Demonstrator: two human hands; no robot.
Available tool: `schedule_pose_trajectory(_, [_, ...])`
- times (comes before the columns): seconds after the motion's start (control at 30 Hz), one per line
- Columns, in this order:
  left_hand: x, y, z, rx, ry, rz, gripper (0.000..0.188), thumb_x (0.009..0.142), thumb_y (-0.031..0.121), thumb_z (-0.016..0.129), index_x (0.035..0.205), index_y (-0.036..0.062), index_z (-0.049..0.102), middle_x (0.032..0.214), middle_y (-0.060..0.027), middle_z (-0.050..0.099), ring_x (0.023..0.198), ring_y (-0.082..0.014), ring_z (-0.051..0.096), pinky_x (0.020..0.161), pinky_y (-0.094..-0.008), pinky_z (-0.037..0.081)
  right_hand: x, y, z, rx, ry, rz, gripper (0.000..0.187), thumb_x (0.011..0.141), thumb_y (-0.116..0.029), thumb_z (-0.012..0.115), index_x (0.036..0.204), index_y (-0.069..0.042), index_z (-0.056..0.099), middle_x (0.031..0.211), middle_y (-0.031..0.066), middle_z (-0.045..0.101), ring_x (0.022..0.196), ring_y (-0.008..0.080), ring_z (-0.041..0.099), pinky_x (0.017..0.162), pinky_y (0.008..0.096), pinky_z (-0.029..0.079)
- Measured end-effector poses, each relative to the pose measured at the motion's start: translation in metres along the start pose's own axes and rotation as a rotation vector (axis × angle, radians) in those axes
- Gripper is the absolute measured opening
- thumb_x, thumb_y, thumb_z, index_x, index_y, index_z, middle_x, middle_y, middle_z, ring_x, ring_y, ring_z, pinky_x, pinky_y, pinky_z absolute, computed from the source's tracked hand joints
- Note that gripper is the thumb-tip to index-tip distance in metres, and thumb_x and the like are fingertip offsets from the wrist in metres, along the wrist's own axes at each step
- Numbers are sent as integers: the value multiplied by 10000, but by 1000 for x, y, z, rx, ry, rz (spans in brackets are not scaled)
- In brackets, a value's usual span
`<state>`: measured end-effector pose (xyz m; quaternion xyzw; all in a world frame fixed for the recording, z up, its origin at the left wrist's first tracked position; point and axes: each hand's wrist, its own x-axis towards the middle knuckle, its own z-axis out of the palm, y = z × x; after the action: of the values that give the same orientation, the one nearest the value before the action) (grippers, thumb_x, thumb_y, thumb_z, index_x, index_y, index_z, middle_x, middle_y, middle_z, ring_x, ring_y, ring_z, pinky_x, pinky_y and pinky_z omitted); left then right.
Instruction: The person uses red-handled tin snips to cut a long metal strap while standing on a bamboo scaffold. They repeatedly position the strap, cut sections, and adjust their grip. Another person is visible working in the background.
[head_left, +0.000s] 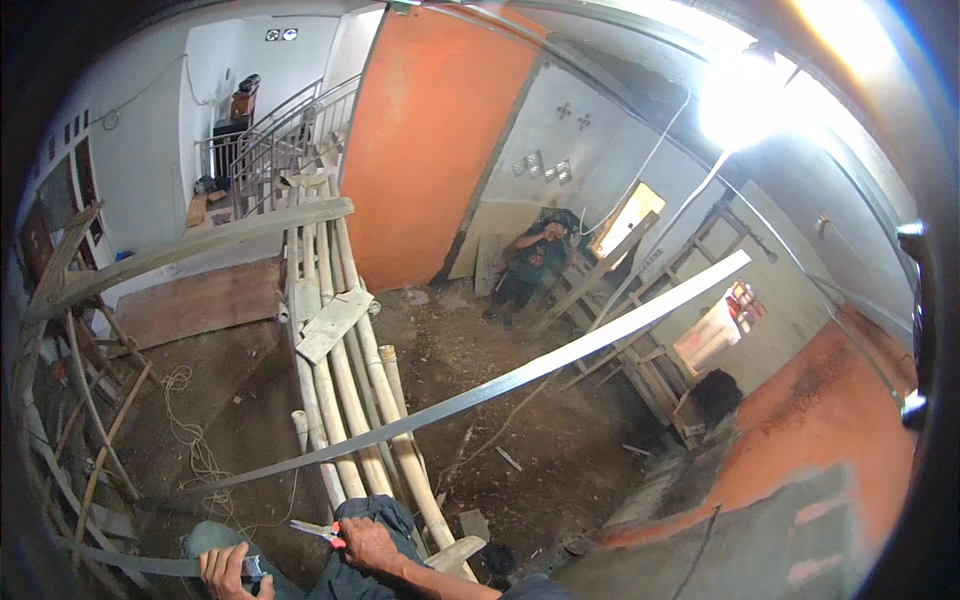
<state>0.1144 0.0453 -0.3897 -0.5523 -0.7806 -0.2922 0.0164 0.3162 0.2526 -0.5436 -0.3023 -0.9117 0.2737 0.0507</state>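
Near the lower edge, my left hand is closed round a grey metal strip, which runs out to the left. A dark, shiny end shows beside the fingers; its exact shape is unclear. My right hand grips red-handled snips over my dark-trousered leg, their blades pointing left and parted. Beyond both hands, a long silver metal strip slants up to the right across the bamboo poles. Neither hand touches the visible part of that long strip.
A short board lies across the poles. Left stands a wooden frame with a thick beam. Tangled cord lies on the dirt floor below. A person is by the far wall. A lamp glows overhead at right.
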Motion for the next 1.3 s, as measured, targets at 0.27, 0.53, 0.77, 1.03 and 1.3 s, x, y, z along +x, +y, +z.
schedule_pose_trajectory(0.27, [-12,-10,-2,-17,119,95,461,807,212,790,1215,16,703,1151,-180,717,1038,-400,670,944,-527,506,0,-1,0,-49,-48,16,445,821,-249,746,1182,-63,564,1047,180,671,1021,374,658,855,496,528])
schedule_pose_trajectory(0.53, [-20,-24,6,-48,107,124,505,799,263,724,1194,-39,635,1120,-205,657,1018,-433,628,1008,-587,446,0,-8,-9,-15,-85,51,435,837,-226,746,1186,-58,549,1097,178,656,1060,380,640,870,504,504])
schedule_pose_trajectory(0.77, [3,9,-14,-11,213,205,331,822,140,790,1119,8,725,1124,-160,723,1040,-402,669,989,-527,511,0,-6,-11,-15,-105,52,420,848,-230,734,1190,-65,555,1112,176,660,1072,379,639,874,506,502])
schedule_pose_trajectory(1.03, [-1,4,-12,-14,191,203,357,821,152,786,1141,6,724,1135,-163,725,1064,-412,664,1006,-538,500,1,0,0,-11,-27,25,435,799,-223,758,1151,-58,561,1019,180,670,998,381,657,830,487,529])
schedule_pose_trajectory(1.3, [-5,-2,-5,21,201,218,378,821,157,781,1163,10,714,1121,-169,726,1065,-395,674,1031,-553,486,-1,7,10,31,18,-4,429,811,-232,754,1153,-61,559,1035,184,670,991,382,658,834,495,530])
